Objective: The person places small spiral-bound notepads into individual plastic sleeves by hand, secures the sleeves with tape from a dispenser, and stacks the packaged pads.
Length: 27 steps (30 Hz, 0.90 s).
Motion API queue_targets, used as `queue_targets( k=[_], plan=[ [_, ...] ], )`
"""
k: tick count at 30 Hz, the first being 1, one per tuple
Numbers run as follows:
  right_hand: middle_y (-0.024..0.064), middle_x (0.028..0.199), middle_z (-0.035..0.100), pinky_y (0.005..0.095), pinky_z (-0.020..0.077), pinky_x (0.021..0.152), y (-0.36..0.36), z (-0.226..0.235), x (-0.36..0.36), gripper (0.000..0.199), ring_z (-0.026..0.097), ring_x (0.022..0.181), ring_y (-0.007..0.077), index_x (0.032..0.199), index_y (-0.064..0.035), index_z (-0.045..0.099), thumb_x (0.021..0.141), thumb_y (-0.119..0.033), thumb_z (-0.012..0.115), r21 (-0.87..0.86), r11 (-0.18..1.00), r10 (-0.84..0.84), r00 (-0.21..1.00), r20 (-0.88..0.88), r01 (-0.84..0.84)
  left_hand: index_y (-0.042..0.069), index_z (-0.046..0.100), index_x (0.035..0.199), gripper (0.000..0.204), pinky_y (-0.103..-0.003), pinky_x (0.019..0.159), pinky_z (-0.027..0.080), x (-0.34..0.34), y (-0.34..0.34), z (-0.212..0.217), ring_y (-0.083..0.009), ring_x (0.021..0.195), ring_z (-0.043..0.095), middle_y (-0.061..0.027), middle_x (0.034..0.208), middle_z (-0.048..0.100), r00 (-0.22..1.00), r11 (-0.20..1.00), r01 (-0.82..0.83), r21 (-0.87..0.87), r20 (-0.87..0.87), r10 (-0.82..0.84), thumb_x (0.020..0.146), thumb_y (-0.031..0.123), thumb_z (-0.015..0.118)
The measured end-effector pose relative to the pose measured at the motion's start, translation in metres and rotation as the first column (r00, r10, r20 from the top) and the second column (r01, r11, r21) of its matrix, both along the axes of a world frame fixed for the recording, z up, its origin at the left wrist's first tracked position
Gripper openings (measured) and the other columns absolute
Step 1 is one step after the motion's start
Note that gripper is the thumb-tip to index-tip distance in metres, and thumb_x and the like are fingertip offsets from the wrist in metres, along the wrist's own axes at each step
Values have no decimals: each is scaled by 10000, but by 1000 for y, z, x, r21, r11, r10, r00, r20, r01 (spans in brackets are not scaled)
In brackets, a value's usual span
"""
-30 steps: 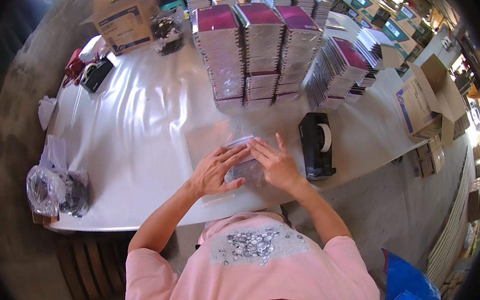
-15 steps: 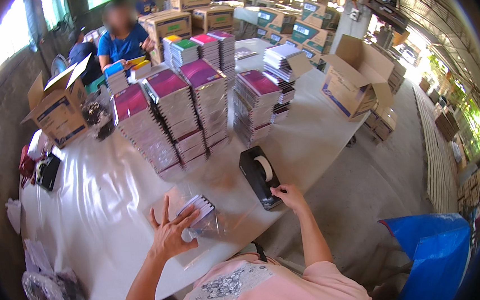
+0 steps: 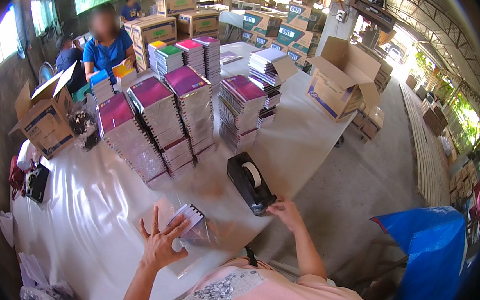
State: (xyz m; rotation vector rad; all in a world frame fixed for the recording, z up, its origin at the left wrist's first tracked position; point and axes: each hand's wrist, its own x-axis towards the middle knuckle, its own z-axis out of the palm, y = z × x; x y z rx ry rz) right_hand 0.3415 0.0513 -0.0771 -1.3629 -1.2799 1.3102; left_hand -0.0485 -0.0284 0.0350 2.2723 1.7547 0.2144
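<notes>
I have the left hand (image 3: 161, 248) spread, touching the spiral-bound notebook (image 3: 187, 218) near the front edge of the worktop (image 3: 96, 226); further right along that edge the right hand (image 3: 287, 214), fingers drawn together, meets the black tape dispenser (image 3: 247, 190), and I can't tell whether it grips tape (image 3: 252, 174)

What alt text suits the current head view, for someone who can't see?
A person's left hand touches a white, black-ringed notebook amid clear plastic film; the right hand is at the near end of a black tape dispenser. Behind, purple-covered notebooks stand stacked on a glossy white table.
</notes>
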Motion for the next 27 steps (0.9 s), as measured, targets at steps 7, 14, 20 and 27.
queue_targets(
  k=[7,14,20,27],
  plan=[
    [42,821,671,236,458,528,5,69,-39,182,577,617,95,975,-61,691,808,-82,620,81,996,-68,882,466,34,386,324,1369,951,-699,988,-20,-11,-4,-1,-335,1386,-11,113,1451,282,998,997,52,-54,-32,-54,531,347,773],
    [70,638,608,208,352,427,42,147,-161,860,425,453,70,1450,-145,51,813,-84,625,-77,669,744,666,61,-740,484,265,1356,984,-702,991,-44,-15,-3,-1,-343,1379,-70,129,1468,227,991,993,87,-82,-98,-95,514,391,768],
    [62,642,612,220,385,436,65,154,-238,959,494,482,84,1442,-131,-42,779,-97,649,-215,358,924,310,224,-909,502,290,1337,988,-699,1007,-34,-15,0,5,-345,1376,-88,122,1477,200,987,986,82,-143,-125,-100,487,369,776],
    [137,673,644,328,491,555,66,124,-264,1052,630,591,243,1443,-108,5,678,-198,722,-290,379,764,121,634,-879,491,321,1328,982,-705,998,-51,-13,1,11,-357,1371,-106,96,1486,183,994,978,65,-199,-75,-81,476,317,775]
  ],
)
